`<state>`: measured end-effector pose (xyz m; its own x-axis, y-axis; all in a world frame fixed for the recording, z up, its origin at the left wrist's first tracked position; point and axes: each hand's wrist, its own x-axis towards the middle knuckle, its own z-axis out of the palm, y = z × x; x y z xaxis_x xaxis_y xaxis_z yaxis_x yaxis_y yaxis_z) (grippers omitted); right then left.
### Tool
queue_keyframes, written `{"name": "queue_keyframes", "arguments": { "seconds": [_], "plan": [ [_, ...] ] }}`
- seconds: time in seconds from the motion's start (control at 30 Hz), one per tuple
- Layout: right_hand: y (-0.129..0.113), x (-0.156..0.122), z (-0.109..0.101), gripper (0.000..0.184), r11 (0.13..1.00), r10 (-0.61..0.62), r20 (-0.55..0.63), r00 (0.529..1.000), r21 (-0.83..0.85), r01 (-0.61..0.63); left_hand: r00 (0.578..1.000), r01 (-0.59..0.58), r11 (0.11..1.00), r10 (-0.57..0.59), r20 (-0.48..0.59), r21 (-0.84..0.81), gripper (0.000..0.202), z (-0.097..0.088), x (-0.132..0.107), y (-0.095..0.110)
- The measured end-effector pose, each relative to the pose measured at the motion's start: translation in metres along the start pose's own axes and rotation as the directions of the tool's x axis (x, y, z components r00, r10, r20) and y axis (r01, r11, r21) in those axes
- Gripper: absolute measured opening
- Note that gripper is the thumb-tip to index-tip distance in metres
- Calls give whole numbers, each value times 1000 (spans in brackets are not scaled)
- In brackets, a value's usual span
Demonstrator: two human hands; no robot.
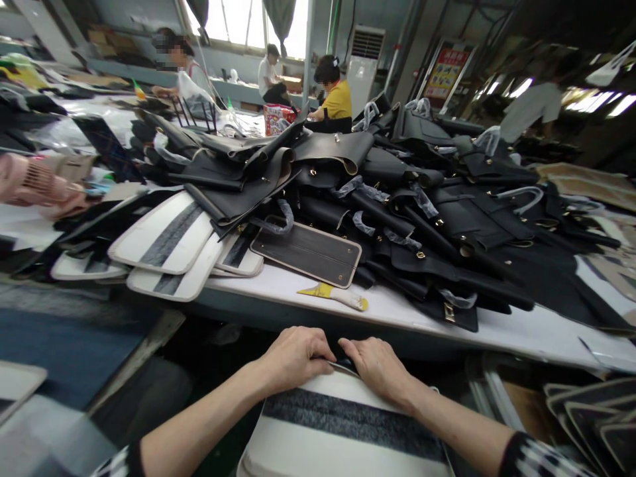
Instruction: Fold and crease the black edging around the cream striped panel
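Observation:
Low in front of me is a white bag panel (322, 447) with a broad dark grey stripe across it; its layered edge suggests several lie together. My left hand (298, 356) is closed on the panel's far edge, thumb towards the middle. Beside it, my right hand (381, 371) grips the same edge, its thumb stretched towards the left one. A small dark piece shows between the thumbs, partly hidden. Just beyond, on the table, are a yellow-and-white scraper-like tool (335, 295) and a dark rectangular panel (308, 250) with a beige rim.
A white-topped table (397, 318) carries a large heap of black bag pieces (328, 149) with wrapped handles. More striped white panels (161, 235) lie at left, near a pink fan (40, 185). Dark panels (591, 411) stand at lower right. Several people sit or stand farther back.

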<state>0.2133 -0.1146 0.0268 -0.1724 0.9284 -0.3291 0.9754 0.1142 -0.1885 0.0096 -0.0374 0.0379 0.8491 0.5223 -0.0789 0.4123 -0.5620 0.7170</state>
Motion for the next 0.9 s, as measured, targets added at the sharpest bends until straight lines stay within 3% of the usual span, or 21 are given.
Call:
{"name": "queue_keyframes", "arguments": {
  "seconds": [0.2, 0.37, 0.57, 0.73, 0.9],
  "plan": [
    [-15, 1, -2, 61, 999, 14, 19, 1000, 30, -15, 1000, 12, 998, -11, 26, -55, 19, -4, -9, -6],
    [-29, 2, -4, 69, 997, 72, -3, 997, 26, -72, 997, 71, 979, -63, 51, -192, 21, -11, -21, -18],
    [-40, 9, -5, 67, 998, 42, 7, 999, 45, -42, 981, 189, 850, -140, 136, -493, 44, -17, -39, -42],
    [-41, 16, -4, 50, 999, -29, 27, 999, 36, 28, 923, 363, 651, -350, 160, -667, 78, 9, -47, -66],
    [-41, 16, -3, 48, 993, -120, 51, 991, 13, 120, 872, 457, 589, -443, 206, -667, 59, 43, -45, -62]
  ]
}}
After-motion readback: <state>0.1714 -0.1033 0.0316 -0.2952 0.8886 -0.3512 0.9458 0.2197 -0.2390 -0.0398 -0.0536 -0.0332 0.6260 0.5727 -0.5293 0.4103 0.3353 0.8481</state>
